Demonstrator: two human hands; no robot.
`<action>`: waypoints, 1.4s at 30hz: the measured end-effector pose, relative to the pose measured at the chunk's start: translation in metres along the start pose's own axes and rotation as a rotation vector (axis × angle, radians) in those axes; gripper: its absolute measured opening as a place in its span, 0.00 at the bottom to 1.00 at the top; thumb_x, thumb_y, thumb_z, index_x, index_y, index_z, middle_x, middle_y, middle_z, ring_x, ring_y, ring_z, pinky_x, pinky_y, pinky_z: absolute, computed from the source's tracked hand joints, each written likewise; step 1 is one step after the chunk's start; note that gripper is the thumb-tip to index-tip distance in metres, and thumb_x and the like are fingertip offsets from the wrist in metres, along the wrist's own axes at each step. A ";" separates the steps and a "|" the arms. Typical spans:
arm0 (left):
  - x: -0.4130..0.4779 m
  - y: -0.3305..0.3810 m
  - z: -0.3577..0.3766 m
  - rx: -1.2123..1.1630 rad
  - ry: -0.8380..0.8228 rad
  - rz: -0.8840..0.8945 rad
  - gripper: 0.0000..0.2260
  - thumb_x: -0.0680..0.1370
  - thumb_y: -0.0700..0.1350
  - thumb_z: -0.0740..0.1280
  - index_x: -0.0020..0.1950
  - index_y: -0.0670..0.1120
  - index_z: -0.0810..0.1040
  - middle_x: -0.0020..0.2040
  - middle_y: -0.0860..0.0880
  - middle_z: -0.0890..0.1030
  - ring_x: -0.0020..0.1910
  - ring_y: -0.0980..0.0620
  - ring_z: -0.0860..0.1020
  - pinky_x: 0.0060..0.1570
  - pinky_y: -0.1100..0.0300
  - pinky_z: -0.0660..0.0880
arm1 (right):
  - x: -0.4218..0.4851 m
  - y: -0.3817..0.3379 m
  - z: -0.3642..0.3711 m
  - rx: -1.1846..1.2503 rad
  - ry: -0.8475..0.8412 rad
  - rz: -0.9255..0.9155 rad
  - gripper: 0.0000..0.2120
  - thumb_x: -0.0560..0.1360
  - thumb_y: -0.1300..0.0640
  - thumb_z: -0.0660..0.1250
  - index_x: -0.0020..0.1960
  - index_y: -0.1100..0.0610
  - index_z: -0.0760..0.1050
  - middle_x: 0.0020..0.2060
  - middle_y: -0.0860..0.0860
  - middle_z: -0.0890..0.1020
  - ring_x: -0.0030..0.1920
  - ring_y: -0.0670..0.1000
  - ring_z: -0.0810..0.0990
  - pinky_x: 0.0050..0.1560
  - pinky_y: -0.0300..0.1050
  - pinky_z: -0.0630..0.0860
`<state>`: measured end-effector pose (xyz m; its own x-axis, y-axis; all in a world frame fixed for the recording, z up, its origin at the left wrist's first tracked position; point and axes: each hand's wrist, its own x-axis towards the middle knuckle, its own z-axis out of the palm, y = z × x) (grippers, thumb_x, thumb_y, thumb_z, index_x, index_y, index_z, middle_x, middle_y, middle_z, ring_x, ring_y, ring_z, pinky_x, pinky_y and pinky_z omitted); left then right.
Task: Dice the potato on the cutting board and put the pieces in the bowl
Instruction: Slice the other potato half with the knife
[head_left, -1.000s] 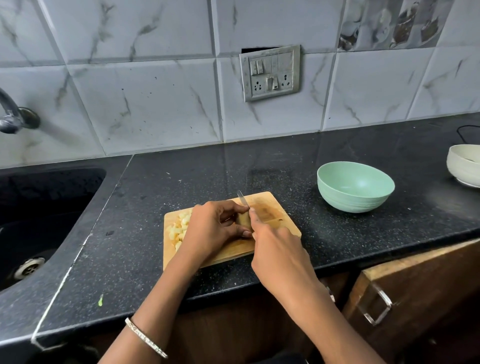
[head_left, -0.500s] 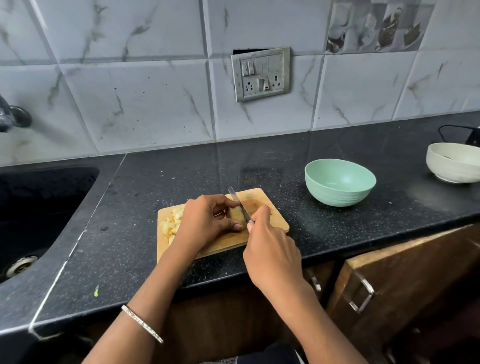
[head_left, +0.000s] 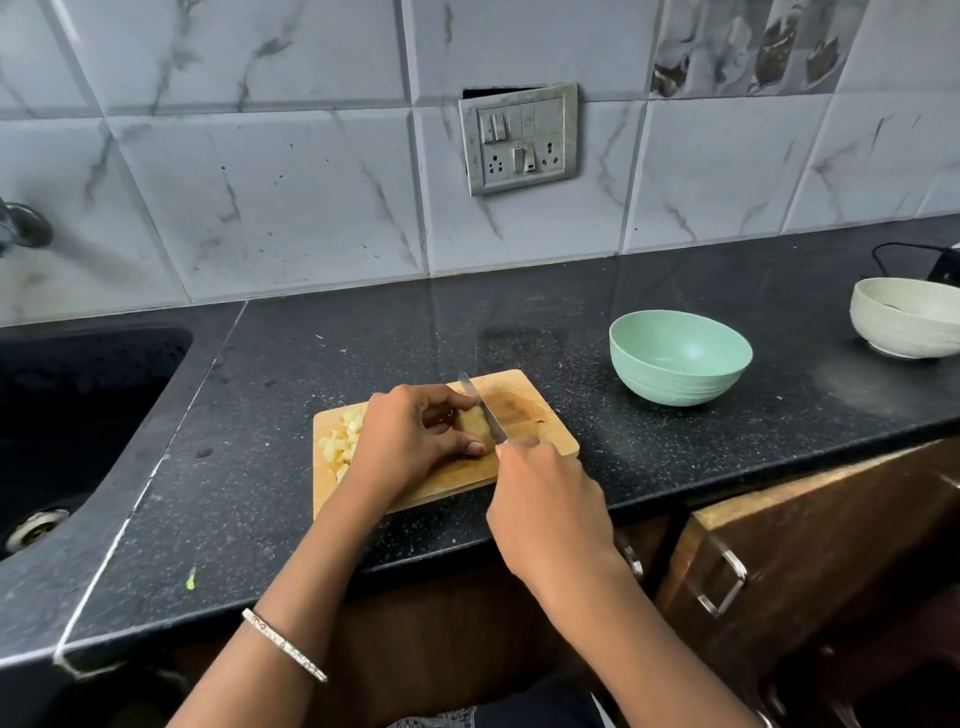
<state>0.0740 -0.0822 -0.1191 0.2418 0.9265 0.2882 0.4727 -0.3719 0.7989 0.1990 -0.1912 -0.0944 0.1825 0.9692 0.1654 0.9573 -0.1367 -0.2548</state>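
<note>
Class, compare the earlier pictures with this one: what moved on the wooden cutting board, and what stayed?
The steel knife, gripped by the right hand, now lies further across the potato piece that the left hand holds. No new grip or release. Pale diced cubes, wooden board and empty mint-green bowl stayed.

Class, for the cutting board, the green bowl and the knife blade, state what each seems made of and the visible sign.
The cutting board looks like pale wood or bamboo, matt: faint grain, darker stain. The green bowl is probably matt plastic or similar: even pastel colour, moulded ridges low down. The knife blade is metal, likely steel: thin, grey, shiny.
</note>
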 end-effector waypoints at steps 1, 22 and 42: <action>0.000 0.000 -0.001 0.003 -0.004 0.010 0.23 0.62 0.40 0.83 0.55 0.47 0.85 0.50 0.53 0.85 0.50 0.62 0.82 0.51 0.73 0.76 | 0.008 -0.003 0.003 -0.008 0.000 -0.005 0.12 0.84 0.59 0.55 0.64 0.59 0.72 0.55 0.56 0.82 0.55 0.58 0.83 0.44 0.49 0.75; -0.002 -0.002 0.002 -0.030 0.023 0.008 0.22 0.61 0.39 0.83 0.53 0.47 0.85 0.46 0.54 0.85 0.47 0.66 0.81 0.49 0.74 0.75 | 0.013 -0.007 0.014 -0.073 -0.070 0.033 0.12 0.84 0.64 0.51 0.64 0.63 0.69 0.57 0.59 0.82 0.56 0.60 0.83 0.48 0.50 0.79; -0.009 0.001 0.001 0.098 0.053 0.052 0.22 0.64 0.45 0.82 0.56 0.50 0.84 0.49 0.54 0.85 0.49 0.64 0.81 0.59 0.61 0.77 | 0.012 -0.004 0.014 -0.113 -0.103 0.026 0.15 0.84 0.65 0.54 0.67 0.62 0.72 0.61 0.58 0.78 0.61 0.60 0.80 0.49 0.50 0.76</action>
<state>0.0730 -0.0911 -0.1209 0.2243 0.9064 0.3579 0.5417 -0.4212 0.7274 0.1944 -0.1759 -0.1047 0.1890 0.9801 0.0605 0.9727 -0.1785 -0.1482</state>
